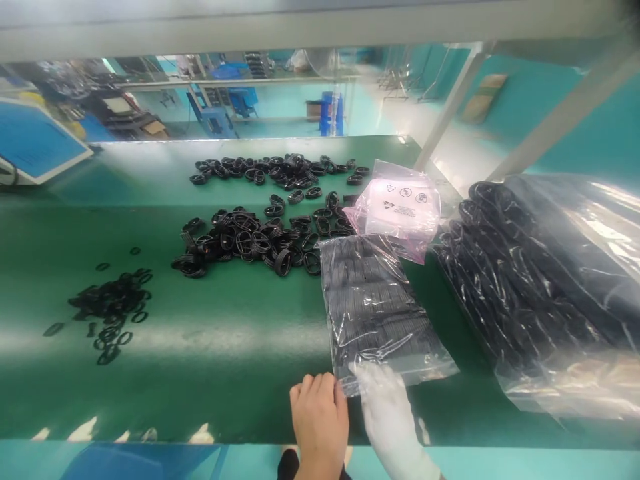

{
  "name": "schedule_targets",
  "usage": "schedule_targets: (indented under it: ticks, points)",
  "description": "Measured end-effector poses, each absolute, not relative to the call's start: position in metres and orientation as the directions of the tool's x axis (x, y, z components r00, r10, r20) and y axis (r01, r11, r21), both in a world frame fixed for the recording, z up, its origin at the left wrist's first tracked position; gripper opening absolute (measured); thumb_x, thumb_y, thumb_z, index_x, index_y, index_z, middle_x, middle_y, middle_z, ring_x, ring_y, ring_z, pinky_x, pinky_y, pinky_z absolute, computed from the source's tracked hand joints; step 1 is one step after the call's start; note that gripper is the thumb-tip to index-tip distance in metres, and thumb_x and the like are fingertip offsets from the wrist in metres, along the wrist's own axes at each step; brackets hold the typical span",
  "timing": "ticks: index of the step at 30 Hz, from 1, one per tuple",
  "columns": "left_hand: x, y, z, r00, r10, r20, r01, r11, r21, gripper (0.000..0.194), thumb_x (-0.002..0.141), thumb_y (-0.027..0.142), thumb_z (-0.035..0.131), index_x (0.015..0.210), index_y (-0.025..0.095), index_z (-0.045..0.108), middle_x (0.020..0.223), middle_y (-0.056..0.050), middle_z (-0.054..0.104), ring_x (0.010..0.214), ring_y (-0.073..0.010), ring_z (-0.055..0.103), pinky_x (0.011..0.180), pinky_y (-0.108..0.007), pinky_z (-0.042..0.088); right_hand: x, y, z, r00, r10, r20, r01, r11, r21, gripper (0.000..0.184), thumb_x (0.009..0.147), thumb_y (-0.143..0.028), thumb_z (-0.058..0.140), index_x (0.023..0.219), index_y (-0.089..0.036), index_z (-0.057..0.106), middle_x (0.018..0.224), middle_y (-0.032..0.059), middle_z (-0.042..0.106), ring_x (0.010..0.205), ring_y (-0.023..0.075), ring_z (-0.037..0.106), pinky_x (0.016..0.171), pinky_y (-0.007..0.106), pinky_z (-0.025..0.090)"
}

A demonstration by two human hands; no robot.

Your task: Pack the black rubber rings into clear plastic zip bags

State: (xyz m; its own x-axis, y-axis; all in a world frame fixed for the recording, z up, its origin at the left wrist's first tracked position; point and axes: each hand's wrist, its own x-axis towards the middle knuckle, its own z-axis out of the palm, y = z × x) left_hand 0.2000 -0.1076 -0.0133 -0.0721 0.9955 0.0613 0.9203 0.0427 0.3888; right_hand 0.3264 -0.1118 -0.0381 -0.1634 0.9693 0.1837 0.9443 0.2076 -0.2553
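Observation:
A clear plastic bag (373, 300) packed with rows of black coiled cables lies on the green table. My bare left hand (320, 413) is closed at the bag's near left corner, its fingers curled over and thumb against the plastic. In a white glove, my right hand (385, 407) grips the near edge of the same bag; its fingertips are partly blurred. Just beyond the bag sits a pinkish clear bag (400, 207) with printed symbols. Loose black cable coils (250, 237) are heaped left of the bags, with another row behind them.
A pile of small black rings (113, 303) lies on the left of the green table (225, 360). Large clear bags of black goods (525, 267) stand at the right. A blue-faced panel (37, 140) is at the far left, and a shelf beam (300, 27) crosses overhead.

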Motion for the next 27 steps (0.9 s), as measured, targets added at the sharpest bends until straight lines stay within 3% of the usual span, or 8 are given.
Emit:
schedule_targets:
  ticks: [7, 11, 17, 22, 27]
  points:
    - [0.198, -0.110, -0.016, -0.059, 0.998, 0.030, 0.907, 0.041, 0.419, 0.021, 0.080, 0.019, 0.045, 0.060, 0.019, 0.052, 0.062, -0.001, 0.055, 0.067, -0.0182, 0.045, 0.065, -0.034, 0.027, 0.319, -0.110, -0.030, -0.308, 0.926, 0.218, 0.814, 0.375, -0.443, 0.050, 0.082, -0.012, 0.035, 0.131, -0.025, 0.036, 0.110, 0.0083, 0.058, 0.096, 0.0196, 0.055, 0.079, 0.034, 0.046]
    - [0.196, -0.111, -0.018, -0.036, 0.999, 0.009, 0.898, 0.028, 0.439, 0.021, 0.079, 0.016, 0.045, 0.059, 0.019, 0.052, 0.062, -0.001, 0.055, 0.068, -0.0181, 0.044, 0.065, -0.034, 0.027, 0.308, -0.106, -0.031, -0.261, 0.948, 0.182, 0.873, 0.312, -0.374, 0.060, 0.081, -0.011, 0.036, 0.137, -0.023, 0.021, 0.103, 0.0095, 0.060, 0.085, 0.0214, 0.056, 0.073, 0.037, 0.047]
    - [0.194, -0.111, -0.017, 0.014, 1.000, 0.018, 0.885, -0.021, 0.465, 0.021, 0.077, 0.012, 0.044, 0.059, 0.019, 0.053, 0.062, -0.002, 0.054, 0.067, -0.0174, 0.044, 0.066, -0.035, 0.028, 0.296, -0.104, -0.029, -0.185, 0.981, 0.060, 0.956, 0.194, -0.219, 0.065, 0.075, -0.006, 0.036, 0.137, -0.023, 0.023, 0.091, 0.0079, 0.061, 0.074, 0.0217, 0.054, 0.065, 0.035, 0.043]
    - [0.185, -0.112, -0.020, 0.038, 0.998, 0.046, 0.884, -0.055, 0.465, 0.024, 0.078, 0.013, 0.041, 0.058, 0.019, 0.052, 0.059, -0.002, 0.053, 0.066, -0.0175, 0.044, 0.065, -0.034, 0.027, 0.290, -0.105, -0.026, -0.176, 0.984, 0.038, 0.959, 0.180, -0.219, 0.068, 0.073, -0.004, 0.038, 0.136, -0.025, 0.025, 0.092, 0.0067, 0.060, 0.077, 0.0225, 0.054, 0.065, 0.035, 0.044]
    - [0.169, -0.119, -0.025, 0.080, 0.996, 0.042, 0.921, -0.090, 0.380, 0.027, 0.080, 0.015, 0.039, 0.057, 0.020, 0.053, 0.058, -0.002, 0.055, 0.065, -0.0176, 0.045, 0.065, -0.033, 0.028, 0.273, -0.114, -0.025, -0.140, 0.987, 0.079, 0.967, 0.153, -0.204, 0.072, 0.069, -0.001, 0.042, 0.135, -0.027, 0.027, 0.092, 0.0062, 0.062, 0.071, 0.0226, 0.054, 0.060, 0.036, 0.044]
